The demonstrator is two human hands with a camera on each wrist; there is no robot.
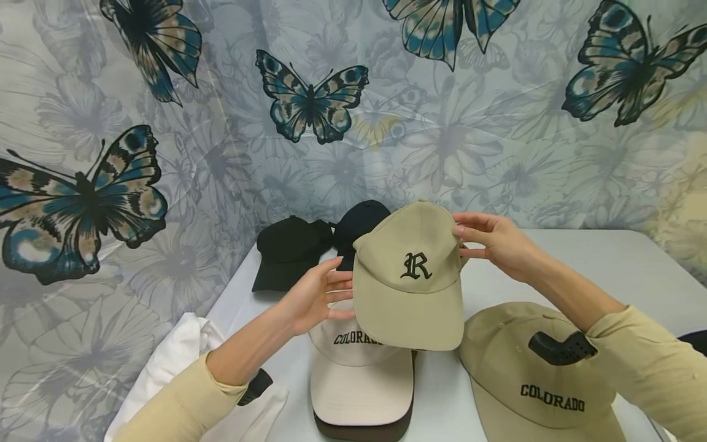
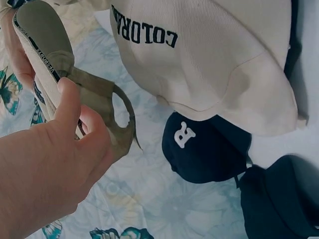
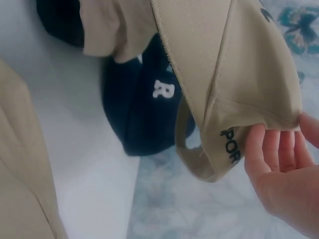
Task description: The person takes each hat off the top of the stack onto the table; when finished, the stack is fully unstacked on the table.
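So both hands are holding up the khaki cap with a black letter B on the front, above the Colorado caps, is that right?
Not quite: the letter on the khaki cap is a black R, not a B, as the head view shows. The rest holds: the left hand and the right hand hold it up above the Colorado caps.

The khaki cap (image 1: 411, 276) bears a black Gothic "R". Below it, a cream cap (image 1: 361, 380) reads "COLORADO" in black and has a dark brown underside. To the right of the khaki cap, a second khaki cap (image 1: 530, 380) carries the same black word. Behind it sit a plain black cap (image 1: 287, 252) and a navy cap (image 2: 204, 147) with a white "R". The bench (image 1: 618, 264) is pale grey. The backdrop (image 1: 386, 123) is grey floral with teal, black and tan butterflies. The sleeves (image 1: 652, 362) are pale yellow.
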